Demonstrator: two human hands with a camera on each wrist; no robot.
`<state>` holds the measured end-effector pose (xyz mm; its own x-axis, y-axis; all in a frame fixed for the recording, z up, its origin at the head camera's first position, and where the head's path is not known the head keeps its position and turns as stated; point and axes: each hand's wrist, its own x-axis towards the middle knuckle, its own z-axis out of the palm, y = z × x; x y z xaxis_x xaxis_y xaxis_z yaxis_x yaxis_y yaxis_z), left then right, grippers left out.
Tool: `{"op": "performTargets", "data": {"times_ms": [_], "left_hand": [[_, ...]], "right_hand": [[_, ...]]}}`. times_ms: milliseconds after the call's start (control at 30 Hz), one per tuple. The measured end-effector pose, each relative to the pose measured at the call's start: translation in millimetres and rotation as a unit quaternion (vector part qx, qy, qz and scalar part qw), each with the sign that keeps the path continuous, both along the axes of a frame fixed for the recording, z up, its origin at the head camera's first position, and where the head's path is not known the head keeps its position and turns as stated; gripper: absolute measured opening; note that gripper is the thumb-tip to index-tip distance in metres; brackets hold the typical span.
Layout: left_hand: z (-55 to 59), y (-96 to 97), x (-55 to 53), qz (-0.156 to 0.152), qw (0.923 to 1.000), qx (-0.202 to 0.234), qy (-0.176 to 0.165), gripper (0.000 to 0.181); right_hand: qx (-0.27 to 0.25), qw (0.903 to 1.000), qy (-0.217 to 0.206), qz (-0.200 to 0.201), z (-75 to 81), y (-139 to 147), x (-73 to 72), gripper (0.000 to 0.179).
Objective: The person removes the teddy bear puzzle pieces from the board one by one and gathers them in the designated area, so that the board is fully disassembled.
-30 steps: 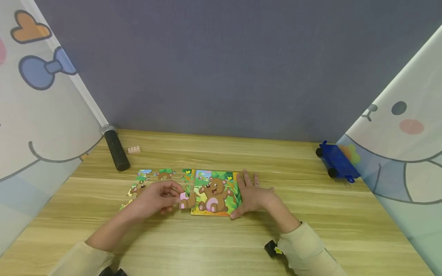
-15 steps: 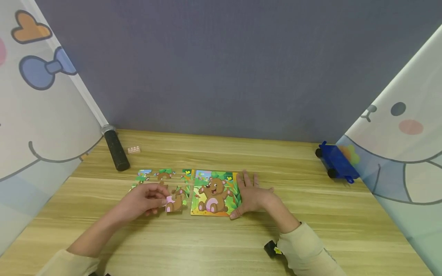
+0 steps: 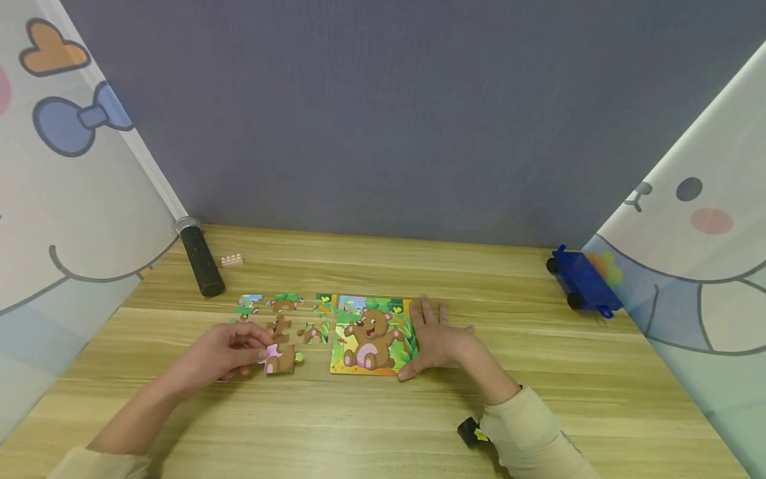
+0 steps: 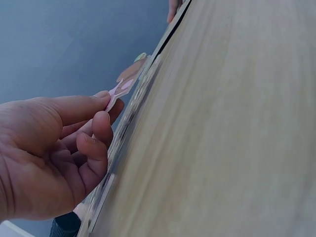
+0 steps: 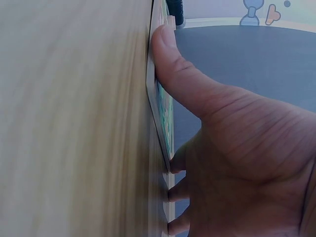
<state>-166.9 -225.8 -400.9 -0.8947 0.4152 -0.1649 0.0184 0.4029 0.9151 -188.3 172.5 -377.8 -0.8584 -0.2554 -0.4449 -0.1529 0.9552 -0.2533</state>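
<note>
My left hand (image 3: 224, 356) pinches a jigsaw piece (image 3: 281, 359) by its left edge, between thumb and fingertips. Brown bear legs and a pink patch show on that piece, and in the left wrist view it is tilted above the table. Several other puzzle pieces (image 3: 285, 302) lie in loose rows behind the hand, some hidden by it. To their right is a square bear puzzle board (image 3: 368, 339), its picture whole. At the board's right edge rests my right hand (image 3: 439, 342), fingers spread, with the thumb touching the near corner.
On the wooden table (image 3: 335, 426), a black-handled stick (image 3: 201, 261) leans at the back left, beside a small pink toy brick (image 3: 232, 259). A blue wheeled toy (image 3: 586, 283) stands at the back right. Behind rises a grey panel (image 3: 383, 120).
My left hand has carried the jigsaw piece leftward, away from the puzzle board, uncovering loose pieces near the board. The right hand has stayed in place.
</note>
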Motion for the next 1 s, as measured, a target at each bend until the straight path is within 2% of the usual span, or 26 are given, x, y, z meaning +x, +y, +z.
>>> {"op": "performTargets", "data": {"times_ms": [167, 433, 700, 1000], "left_hand": [[-1.2, -9.0, 0.9, -0.012, 0.9999, 0.008, -0.008, 0.025], [-2.6, -17.2, 1.4, -0.011, 0.9995, 0.011, -0.027, 0.025], [-1.2, -18.0, 1.1, -0.013, 0.9998, -0.004, -0.016, 0.024], [2.5, -16.4, 3.4, 0.007, 0.9999, -0.01, -0.005, 0.026]], "right_hand": [[0.002, 1.0, 0.0, 0.001, -0.1, 0, -0.1, 0.139], [0.0, 1.0, -0.002, -0.003, 0.3, 0, 0.8, 0.14], [-0.003, 1.0, -0.001, -0.003, 0.0, 1, 0.5, 0.139], [-0.006, 1.0, -0.002, -0.001, 0.5, 0, 0.7, 0.139]]}}
